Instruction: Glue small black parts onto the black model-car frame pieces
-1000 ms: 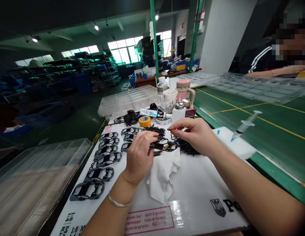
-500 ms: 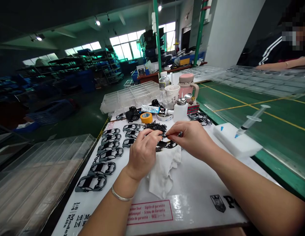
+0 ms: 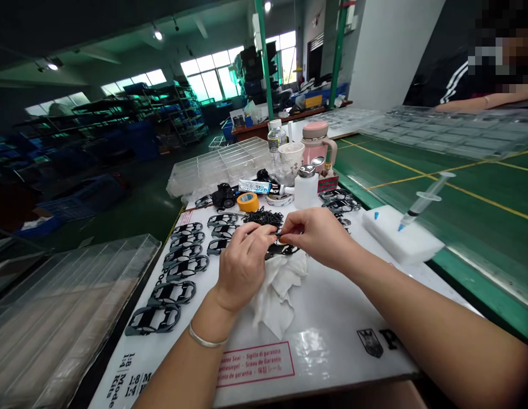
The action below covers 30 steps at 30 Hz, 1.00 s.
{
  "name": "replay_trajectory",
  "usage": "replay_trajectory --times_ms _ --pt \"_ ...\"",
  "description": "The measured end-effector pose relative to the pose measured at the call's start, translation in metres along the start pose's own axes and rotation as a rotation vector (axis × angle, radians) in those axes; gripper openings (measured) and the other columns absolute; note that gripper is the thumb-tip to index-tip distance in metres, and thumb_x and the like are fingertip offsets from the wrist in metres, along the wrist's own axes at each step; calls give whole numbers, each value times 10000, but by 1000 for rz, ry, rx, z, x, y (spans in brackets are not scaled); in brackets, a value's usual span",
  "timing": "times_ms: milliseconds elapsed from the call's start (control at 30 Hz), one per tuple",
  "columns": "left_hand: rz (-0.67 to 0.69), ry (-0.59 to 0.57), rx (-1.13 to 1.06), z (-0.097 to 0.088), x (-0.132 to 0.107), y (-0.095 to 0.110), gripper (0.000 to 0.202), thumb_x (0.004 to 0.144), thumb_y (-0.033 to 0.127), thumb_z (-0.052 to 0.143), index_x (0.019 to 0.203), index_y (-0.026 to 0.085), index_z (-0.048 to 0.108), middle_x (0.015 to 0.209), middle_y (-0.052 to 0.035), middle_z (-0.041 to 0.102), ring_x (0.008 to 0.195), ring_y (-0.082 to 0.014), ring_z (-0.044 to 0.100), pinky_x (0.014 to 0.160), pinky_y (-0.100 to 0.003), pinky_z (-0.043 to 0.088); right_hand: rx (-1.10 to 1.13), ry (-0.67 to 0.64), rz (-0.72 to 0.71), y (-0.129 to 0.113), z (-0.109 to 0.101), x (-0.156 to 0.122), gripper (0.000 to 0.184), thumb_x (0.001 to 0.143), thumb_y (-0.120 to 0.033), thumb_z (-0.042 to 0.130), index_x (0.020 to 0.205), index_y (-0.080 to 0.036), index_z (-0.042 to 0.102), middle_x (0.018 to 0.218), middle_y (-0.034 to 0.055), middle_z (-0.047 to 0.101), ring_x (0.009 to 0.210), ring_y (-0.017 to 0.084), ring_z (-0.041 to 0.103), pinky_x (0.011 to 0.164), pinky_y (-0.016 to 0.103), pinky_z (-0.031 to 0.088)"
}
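Two-handed pinch above a white printed board [image 3: 332, 346]. The right hand [image 3: 317, 237] pinches a small black part [image 3: 279, 234] between thumb and forefinger, with the remaining fingers curled beside them. The left hand [image 3: 244, 264] curves in from the other side, its fingers reaching the same part; whether they press it firmly cannot be told. A metal bangle [image 3: 206, 339] circles the left wrist.

Directly below the hands, a black moulded piece [image 3: 281, 250] lies at the edge of a crumpled white wipe [image 3: 278, 298]. Just behind them is a heap of small black pieces [image 3: 264, 217]. Black car-shaped frames [image 3: 181, 268] lie in rows to the left of the hands, and more [image 3: 338, 201] lie to the right.

At the far edge of the board stand a roll of yellow tape [image 3: 248, 201], a tube of adhesive [image 3: 257, 187], a white dispensing bottle with a metal top [image 3: 306, 190], a paper cup [image 3: 290, 159], a plastic water bottle [image 3: 274, 139] and a pink flask [image 3: 317, 139]. A clear compartment tray [image 3: 216, 167] sits beyond them. To the right, a syringe [image 3: 425, 193] rests in a white foam block [image 3: 400, 236] beside a green mat [image 3: 417, 170]. Well apart, a co-worker's forearm [image 3: 481, 102] lies behind a second clear tray [image 3: 443, 133].
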<state>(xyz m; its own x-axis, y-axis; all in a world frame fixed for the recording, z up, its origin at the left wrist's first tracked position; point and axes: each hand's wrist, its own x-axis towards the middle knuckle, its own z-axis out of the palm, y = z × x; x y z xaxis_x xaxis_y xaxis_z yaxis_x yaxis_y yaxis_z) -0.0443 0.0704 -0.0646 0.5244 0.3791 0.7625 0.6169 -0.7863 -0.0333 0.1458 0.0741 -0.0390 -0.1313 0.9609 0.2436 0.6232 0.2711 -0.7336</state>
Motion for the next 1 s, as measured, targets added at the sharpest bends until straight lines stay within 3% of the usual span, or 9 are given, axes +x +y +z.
replay_trajectory --times_ms 167,333,567,800,1000 --pt "48 11 -18 1 -2 1 303 817 -23 566 1019 203 556 1167 2 690 1085 -217 586 904 -355 548 286 -254 68 11 -10 8 123 644 -262 760 664 -181 669 613 -15 636 550 115 523 483 229 343" --pt "112 40 -40 1 -4 3 301 808 -4 611 1011 210 549 1151 -12 699 1058 -210 612 891 -355 560 424 -460 124 16 -19 13 170 604 -297 767 645 -173 658 587 -17 583 532 92 453 473 219 321" --pt "104 59 -62 1 -2 0 304 825 3 585 1031 223 556 1132 -25 702 1077 -206 610 904 -371 561 497 -460 130 16 -17 14 184 615 -294 766 673 -164 649 586 -34 558 539 85 444 485 212 324" --pt "47 109 -86 -4 3 1 304 816 -26 588 1009 204 543 1114 -34 701 1051 -205 592 905 -381 553 578 -411 59 20 -23 16 293 659 -348 773 842 -134 692 682 -6 617 590 84 475 517 204 343" --pt "49 116 -106 -5 2 -1 308 819 -26 579 1019 207 548 1110 -30 702 1059 -211 592 909 -380 553 584 -380 48 15 -16 13 249 692 -366 741 754 -130 692 623 -12 583 575 90 468 516 213 334"
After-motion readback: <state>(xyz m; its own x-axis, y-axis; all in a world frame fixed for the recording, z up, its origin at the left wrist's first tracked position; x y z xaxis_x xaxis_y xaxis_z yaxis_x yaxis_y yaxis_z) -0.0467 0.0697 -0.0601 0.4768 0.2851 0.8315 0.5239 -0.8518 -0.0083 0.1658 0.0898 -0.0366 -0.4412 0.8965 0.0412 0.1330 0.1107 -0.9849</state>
